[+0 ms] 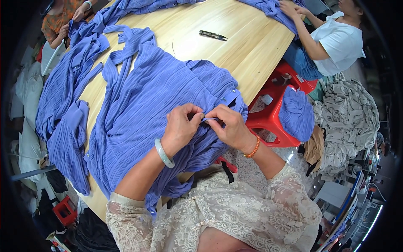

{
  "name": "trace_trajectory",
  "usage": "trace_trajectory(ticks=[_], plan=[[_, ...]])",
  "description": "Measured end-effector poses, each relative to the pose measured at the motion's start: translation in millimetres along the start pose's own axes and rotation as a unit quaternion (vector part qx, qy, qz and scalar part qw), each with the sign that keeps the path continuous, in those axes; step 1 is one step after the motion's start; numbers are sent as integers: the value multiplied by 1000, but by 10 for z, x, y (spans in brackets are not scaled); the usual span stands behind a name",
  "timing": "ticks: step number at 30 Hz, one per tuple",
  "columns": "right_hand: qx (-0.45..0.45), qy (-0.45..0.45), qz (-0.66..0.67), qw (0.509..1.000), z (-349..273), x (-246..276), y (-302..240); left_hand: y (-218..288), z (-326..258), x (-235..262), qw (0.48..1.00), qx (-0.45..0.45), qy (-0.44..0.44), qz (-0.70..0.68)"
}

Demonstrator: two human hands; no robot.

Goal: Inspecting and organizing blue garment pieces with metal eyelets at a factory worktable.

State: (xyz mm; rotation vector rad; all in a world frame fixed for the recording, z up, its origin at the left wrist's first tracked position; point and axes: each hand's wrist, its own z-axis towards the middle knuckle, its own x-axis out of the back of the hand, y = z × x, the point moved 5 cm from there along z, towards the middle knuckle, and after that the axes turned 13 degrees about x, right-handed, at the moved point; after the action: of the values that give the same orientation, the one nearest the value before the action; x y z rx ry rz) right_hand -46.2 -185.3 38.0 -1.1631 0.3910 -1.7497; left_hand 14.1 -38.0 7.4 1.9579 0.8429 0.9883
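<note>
The left hand [179, 129] and right hand [231, 129] are close together, both pinching a bit of the blue shirt [155, 88]. It lies on the wooden worktop [247, 46]. Small black snips [213, 35] lie past it.

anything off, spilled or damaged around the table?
No spill or damage stands out. Slightly untidy: a thin dark strand, likely loose thread, lies on the tabletop between the snips and the spread blue garment. A blue bundle sits crumpled on a red stool, not laid flat.
</note>
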Motion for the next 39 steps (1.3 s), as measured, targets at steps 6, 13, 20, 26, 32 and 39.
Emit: trace_trajectory(ticks=[6, 13, 20, 26, 32, 39], plan=[[-125, 14, 46, 991, -114, -91, 211, -87, -3, -36, 999, -19, 28, -18], [-278, 19, 188, 942, -216, -154, 286, -178, -41, -53, 997, -60, 46, 28], [-243, -15, 173, 954, -192, -141, 376, -243, 78, -27, 1000, -8, -19, -22], [-217, -25, 131, 967, -99, -55, 315, -303, 198, -32, 989, 3, -81, -120], [-254, 23, 181, 950, -111, -30, 380, -285, 220, -23, 987, 3, -105, -125], [-260, -52, 238, 934, -53, -40, 478, -263, 214, 3, 993, -16, -89, -79]])
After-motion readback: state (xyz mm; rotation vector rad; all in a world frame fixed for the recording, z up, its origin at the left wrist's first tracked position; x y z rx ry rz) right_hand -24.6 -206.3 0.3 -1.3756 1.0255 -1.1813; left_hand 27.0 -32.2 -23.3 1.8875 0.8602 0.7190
